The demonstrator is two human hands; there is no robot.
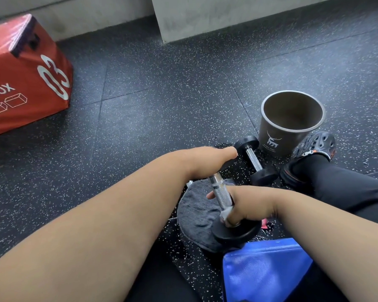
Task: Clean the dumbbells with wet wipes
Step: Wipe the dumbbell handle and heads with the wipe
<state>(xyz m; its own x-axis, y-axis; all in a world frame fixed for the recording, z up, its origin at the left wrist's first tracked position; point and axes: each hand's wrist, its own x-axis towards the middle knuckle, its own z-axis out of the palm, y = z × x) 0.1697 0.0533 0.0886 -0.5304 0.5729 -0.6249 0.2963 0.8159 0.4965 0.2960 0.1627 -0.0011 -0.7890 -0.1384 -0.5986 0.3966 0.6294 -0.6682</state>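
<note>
A small dumbbell (222, 192) with a chrome handle and black round ends is held tilted over the floor. My left hand (207, 162) grips its far end, which the hand hides. My right hand (242, 203) is closed around the lower part of the handle with a crumpled wet wipe (225, 214) pressed against the metal, just above the near black end (236, 232). A second dumbbell (254, 160) lies on the floor beyond, untouched. A blue wipes pack (264, 271) lies beside my right forearm.
A dark cloth (196, 216) lies on the speckled rubber floor under the held dumbbell. A dark paper bucket (290, 123) stands open behind the second dumbbell. My right leg and black shoe (310, 155) are at the right. A red plyo box (24, 77) sits far left.
</note>
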